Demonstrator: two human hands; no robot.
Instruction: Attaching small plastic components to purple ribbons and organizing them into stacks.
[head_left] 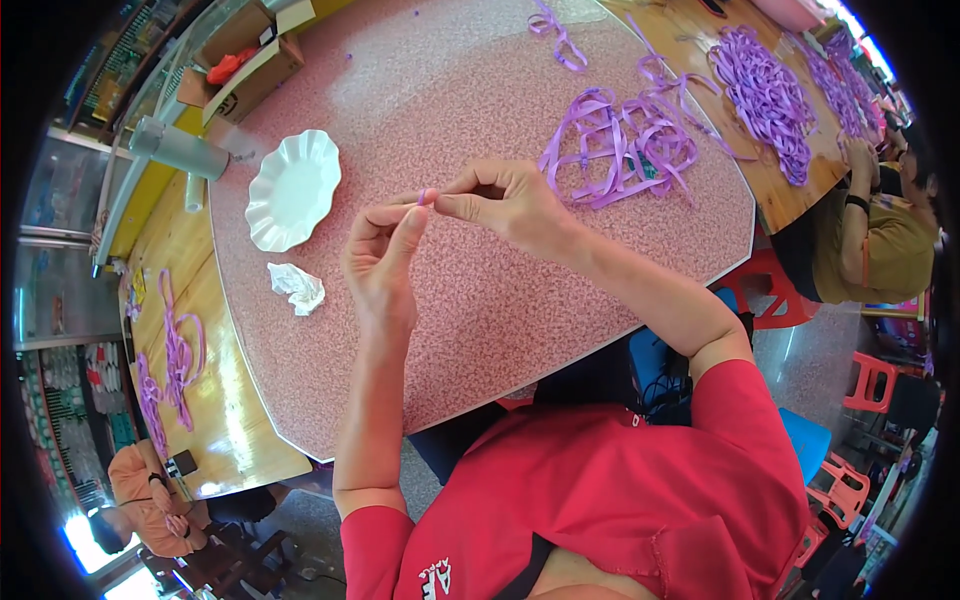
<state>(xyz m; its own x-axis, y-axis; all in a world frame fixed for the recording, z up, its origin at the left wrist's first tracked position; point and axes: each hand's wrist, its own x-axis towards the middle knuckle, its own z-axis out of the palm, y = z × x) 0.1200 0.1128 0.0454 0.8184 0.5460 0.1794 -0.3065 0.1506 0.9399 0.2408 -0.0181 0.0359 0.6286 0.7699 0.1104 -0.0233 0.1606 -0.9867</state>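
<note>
Above the middle of the pink speckled table, my two hands meet at the fingertips. Between them is a small piece of purple ribbon, mostly covered by the fingers. My left hand pinches it between thumb and forefinger. From the other side, my right hand closes thumb and forefinger on it too. A loose tangle of purple ribbon lies on the table to the right of my right hand, with a small dark green thing among its loops.
A white scalloped plate and a crumpled tissue lie left of my hands. Behind the plate are a grey cylinder and a cardboard box. More ribbon heaps lie on the right-hand wooden table. People sit at both sides.
</note>
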